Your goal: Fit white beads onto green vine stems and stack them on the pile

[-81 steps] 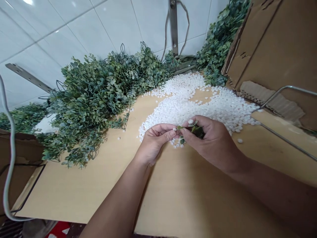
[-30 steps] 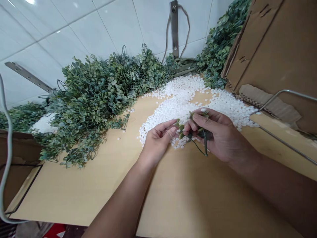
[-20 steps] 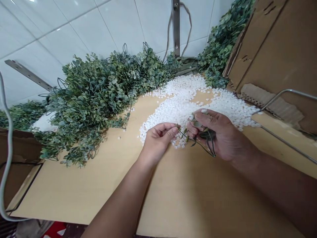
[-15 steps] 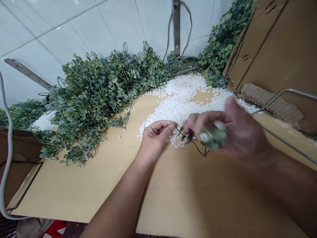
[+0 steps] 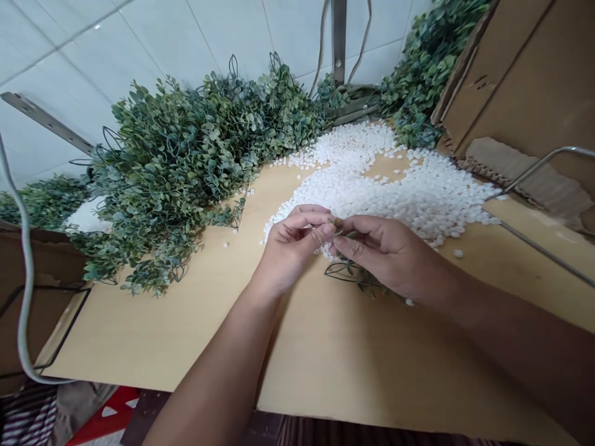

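My left hand [image 5: 297, 244] is closed in a pinch, thumb against fingertips, on a thin green bit of an artificial leaf sprig [image 5: 349, 234]. Meeting it tip to tip, my right hand [image 5: 388, 251] also pinches the sprig's green stem pieces. A dark looped stem [image 5: 341, 272] with small leaves hangs beneath my right palm, partly hidden by it. One white bead-like piece [image 5: 409, 302] shows at its lower end. Just behind both hands spreads a heap of small white plastic pieces [image 5: 357, 186]. The exact spot between the fingertips is largely covered.
A big pile of artificial greenery [image 5: 186, 155] lies at the left, with more greenery [image 5: 432, 68] at the back right. A cardboard box [image 5: 530, 80] with a metal wire frame [image 5: 548, 164] stands right. A white cable [image 5: 25, 279] hangs left. The tabletop [image 5: 195, 334] has a seam.
My right hand has come in toward my left and turned palm down, and their fingertips now meet. The sprig's leafy end has swung down beneath my right hand. The view has shifted slightly.
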Demonstrator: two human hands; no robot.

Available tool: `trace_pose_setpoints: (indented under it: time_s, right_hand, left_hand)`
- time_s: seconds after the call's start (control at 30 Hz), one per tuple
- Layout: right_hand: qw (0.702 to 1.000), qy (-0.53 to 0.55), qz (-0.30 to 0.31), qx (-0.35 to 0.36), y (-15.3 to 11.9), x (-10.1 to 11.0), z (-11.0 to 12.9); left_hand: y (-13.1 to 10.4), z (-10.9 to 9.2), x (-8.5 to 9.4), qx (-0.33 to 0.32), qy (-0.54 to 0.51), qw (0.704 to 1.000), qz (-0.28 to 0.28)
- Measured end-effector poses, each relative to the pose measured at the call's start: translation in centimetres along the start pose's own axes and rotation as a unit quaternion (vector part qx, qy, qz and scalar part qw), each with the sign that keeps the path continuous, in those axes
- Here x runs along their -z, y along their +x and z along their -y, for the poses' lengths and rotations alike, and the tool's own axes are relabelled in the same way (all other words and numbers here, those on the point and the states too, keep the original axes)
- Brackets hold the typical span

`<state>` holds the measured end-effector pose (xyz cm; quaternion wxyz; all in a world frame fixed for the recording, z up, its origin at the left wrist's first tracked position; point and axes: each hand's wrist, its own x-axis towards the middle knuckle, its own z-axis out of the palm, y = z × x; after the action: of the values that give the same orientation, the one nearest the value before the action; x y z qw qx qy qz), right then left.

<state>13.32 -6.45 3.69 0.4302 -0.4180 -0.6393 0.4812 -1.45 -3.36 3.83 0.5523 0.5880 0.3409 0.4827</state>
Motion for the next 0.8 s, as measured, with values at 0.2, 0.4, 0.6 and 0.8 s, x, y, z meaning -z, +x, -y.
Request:
trace_pose_setpoints:
  time_s: [0.2,0.4,0.6,0.8]
  right_hand:
    - [0.998,-0.036,-0.021,-0.036,-0.1,0.6,0.2]
    - [0.994,-0.002,0.080,-0.069,-0.6,0.2,0.3]
    - [0.989,0.002,0.133,-0.070,-0.7,-0.2,0.3]
    - [0.990,-0.031,0.128,-0.045,-0.5,-0.3,0.3]
  left_hand:
    - [-0.2,-3.9,5.4,0.140,0.398,0.901,0.099]
    - [-0.8,-3.7,7.3,0.379,0.362,0.820,0.230]
    - [0.4,-0.8,5.8,0.304,0.352,0.874,0.140]
    - [1.5,1.7,5.0,0.130,0.400,0.907,0.027]
